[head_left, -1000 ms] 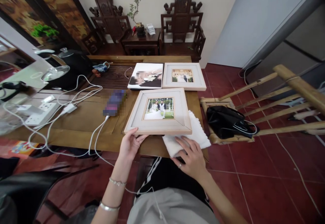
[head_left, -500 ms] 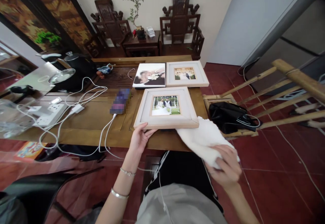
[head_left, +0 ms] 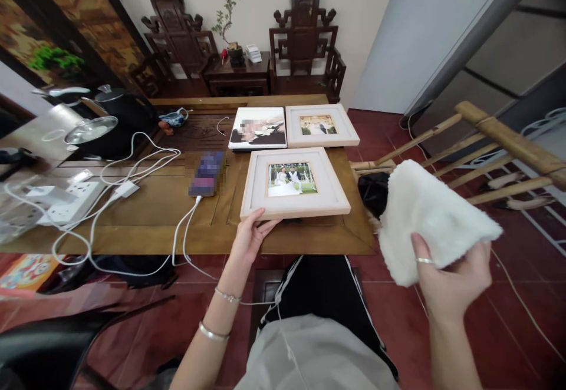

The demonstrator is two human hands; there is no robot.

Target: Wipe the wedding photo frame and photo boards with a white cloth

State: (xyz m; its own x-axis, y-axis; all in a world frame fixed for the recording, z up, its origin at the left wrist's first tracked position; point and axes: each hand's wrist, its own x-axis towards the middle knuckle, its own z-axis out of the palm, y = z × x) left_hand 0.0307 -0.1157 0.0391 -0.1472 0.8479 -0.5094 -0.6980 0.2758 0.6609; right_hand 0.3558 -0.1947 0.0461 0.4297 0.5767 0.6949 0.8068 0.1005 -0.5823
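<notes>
My left hand (head_left: 250, 237) grips the near left corner of a pale wooden photo frame (head_left: 293, 184) that lies near the front edge of the wooden table (head_left: 145, 216). Off to the right of the table, my right hand (head_left: 451, 278) is raised and closed on a fluffy white cloth (head_left: 431, 219), held up in the air. A second pale frame (head_left: 320, 125) and a photo book (head_left: 257, 128) lie side by side farther back on the table.
A phone (head_left: 204, 174) on a white charging cable lies left of the frame, beside a power strip (head_left: 66, 201) and tangled cables. A black kettle (head_left: 119, 110) stands back left. A bamboo chair (head_left: 469, 148) with a black bag (head_left: 374, 192) is at the right.
My right hand pulled the white cloth off the table from under the frame's corner and lifted it up to the right. The left hand stayed on the frame.
</notes>
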